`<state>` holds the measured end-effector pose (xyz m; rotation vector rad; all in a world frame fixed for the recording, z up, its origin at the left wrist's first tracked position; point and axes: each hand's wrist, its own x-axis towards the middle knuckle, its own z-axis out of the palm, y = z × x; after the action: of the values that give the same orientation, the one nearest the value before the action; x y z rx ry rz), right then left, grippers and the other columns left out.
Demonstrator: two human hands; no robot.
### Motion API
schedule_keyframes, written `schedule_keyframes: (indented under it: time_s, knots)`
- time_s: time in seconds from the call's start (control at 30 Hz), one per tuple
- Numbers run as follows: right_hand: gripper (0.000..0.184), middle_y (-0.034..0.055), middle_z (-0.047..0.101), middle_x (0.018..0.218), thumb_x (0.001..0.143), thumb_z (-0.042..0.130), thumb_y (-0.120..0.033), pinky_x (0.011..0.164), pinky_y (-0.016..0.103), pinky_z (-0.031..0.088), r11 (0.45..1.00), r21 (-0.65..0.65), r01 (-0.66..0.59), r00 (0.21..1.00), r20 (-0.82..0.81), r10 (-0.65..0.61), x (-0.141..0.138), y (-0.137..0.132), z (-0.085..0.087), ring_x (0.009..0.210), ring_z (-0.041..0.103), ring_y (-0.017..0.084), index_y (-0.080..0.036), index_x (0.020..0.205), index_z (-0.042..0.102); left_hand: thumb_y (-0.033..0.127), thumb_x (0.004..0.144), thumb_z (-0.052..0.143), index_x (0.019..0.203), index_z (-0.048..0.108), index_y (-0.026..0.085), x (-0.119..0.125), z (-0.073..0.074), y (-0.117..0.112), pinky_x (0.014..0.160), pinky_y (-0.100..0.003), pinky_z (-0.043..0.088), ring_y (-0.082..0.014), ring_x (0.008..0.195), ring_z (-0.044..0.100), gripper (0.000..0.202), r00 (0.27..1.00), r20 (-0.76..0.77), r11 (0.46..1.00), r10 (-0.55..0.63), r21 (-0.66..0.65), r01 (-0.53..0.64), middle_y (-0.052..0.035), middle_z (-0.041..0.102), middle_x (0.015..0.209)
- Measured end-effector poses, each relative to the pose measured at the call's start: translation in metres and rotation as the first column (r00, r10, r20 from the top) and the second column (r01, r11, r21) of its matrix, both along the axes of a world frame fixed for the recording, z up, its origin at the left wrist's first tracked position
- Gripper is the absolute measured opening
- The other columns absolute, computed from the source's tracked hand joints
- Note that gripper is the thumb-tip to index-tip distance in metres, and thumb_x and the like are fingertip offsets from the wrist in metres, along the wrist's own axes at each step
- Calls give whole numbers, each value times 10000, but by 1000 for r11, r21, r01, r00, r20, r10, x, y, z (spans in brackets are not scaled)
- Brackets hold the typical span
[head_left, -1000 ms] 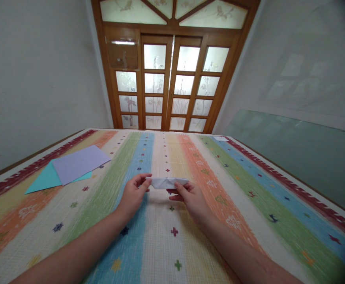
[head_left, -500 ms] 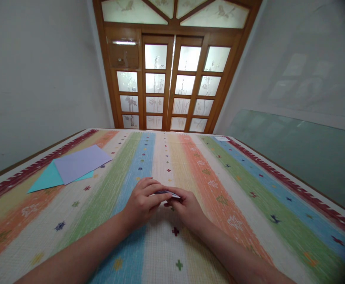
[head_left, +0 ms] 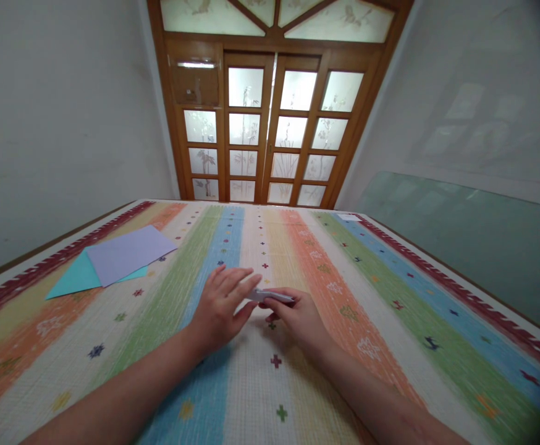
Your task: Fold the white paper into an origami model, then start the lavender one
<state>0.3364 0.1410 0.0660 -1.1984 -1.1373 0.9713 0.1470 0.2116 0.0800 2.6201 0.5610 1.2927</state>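
Note:
A small folded piece of white paper (head_left: 270, 296) is held low over the striped mat (head_left: 390, 290), seen almost edge-on. My right hand (head_left: 298, 321) pinches its right end between thumb and fingers. My left hand (head_left: 221, 306) lies beside it with fingers stretched out and spread, the fingertips touching the paper's left end. Most of the paper's shape is hidden by its flat angle and my fingers.
A lilac sheet (head_left: 128, 253) lies on top of a turquoise sheet (head_left: 68, 281) at the far left of the mat. A small white scrap (head_left: 348, 217) sits at the far right corner. Wooden glazed doors (head_left: 270, 136) stand behind; a glass panel (head_left: 474, 241) leans right.
The paper was held up as a long strip between both hands, then brought down and flattened. My left hand has since opened its fingers and slid over the paper's left end.

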Motion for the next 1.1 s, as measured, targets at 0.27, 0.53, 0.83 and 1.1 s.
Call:
schedule_keyframes:
  time_s: [0.27,0.53,0.83,1.1]
  knots:
    - [361,114,737,919,712,800,-369,582,271,585,993,-103,-52,969,-245,25,8,5,-4,859,718,246,-141,978,712,388,780,727,1136,642,128,10,-20,21,678,-304,529,-210,794,663,450,949,305,509,-83,-806,303,-107,713,910]
    - [381,146,725,965,808,705,-451,476,239,569,986,-146,-75,976,-214,43,10,8,-12,783,724,240,-120,997,701,587,853,535,763,693,95,15,-30,21,540,-283,493,-171,549,615,525,978,208,400,-30,-894,203,-99,689,661]
    - [380,123,706,881,824,672,-490,456,239,566,991,-108,-77,987,-151,61,15,11,-13,745,710,222,-122,917,699,545,835,590,748,641,129,11,-24,25,471,-230,454,-146,535,579,428,938,326,427,120,-870,247,-28,608,599]
    - [377,88,679,856,854,622,-499,448,234,521,999,-44,-10,980,-199,1,22,14,-18,721,657,191,-162,1006,695,509,841,598,1001,673,103,13,-25,24,536,-268,537,-172,643,636,442,929,360,424,82,-856,295,-65,657,736]
